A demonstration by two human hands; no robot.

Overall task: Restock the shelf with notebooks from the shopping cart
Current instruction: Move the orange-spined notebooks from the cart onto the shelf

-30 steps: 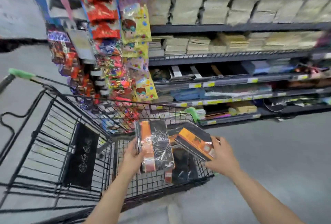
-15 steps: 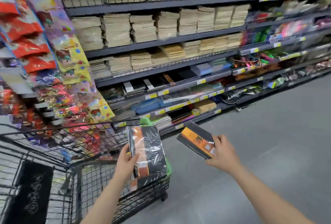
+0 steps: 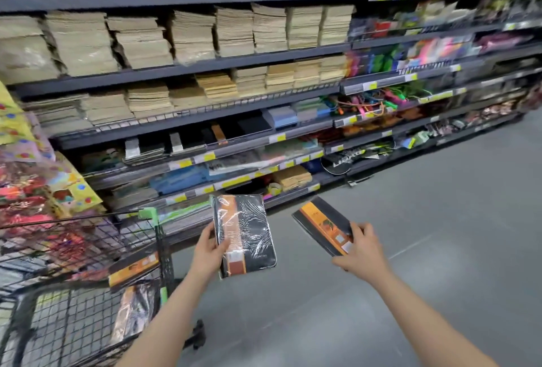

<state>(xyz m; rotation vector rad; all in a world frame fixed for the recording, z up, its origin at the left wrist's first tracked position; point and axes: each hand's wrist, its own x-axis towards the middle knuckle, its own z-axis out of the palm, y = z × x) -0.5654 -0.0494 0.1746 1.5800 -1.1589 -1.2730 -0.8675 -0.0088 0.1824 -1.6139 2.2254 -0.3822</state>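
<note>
Two notebooks heading for the black-notebook shelf

The left hand (image 3: pixel 209 252) is gripping a shrink-wrapped black-and-orange notebook pack (image 3: pixel 245 234) upright; the right hand (image 3: pixel 362 253) is pinching a thin black notebook with orange band (image 3: pixel 322 224), long axis pointing up-left toward the dark metal shelf row (image 3: pixel 223 135), the left grip being nearer.

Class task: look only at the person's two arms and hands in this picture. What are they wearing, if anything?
Nothing shows on either. The left hand and right hand are bare: no gloves, and no rings that can be made out. Both forearms are uncovered down to the bottom edge of the picture, with no sleeve, watch or bracelet in view.
</note>
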